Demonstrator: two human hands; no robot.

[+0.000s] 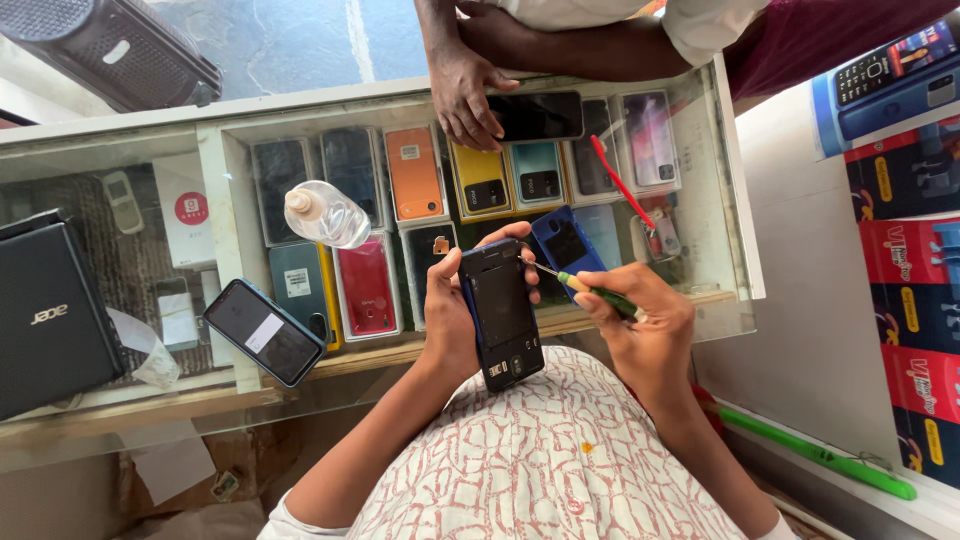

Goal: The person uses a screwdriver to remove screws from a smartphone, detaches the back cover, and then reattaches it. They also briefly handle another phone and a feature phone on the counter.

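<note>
Black phone [503,312] with back cover off gripped upright in left hand [450,315], near centre, above glass counter [730,200]. Small green-handled screwdriver [590,290] pinched in closed right hand [645,335], tip touching phone's upper right edge. Blue back cover [562,240] seen just behind phone. Coloured phone boxes (orange, yellow, teal, red) shown in rows under glass. Clear bottle [325,213] and dark smartphone with white label [264,331] lying at left. Red and blue cartons [915,300] stacked at right. Another person's hand [465,95] resting on far counter edge.
</note>
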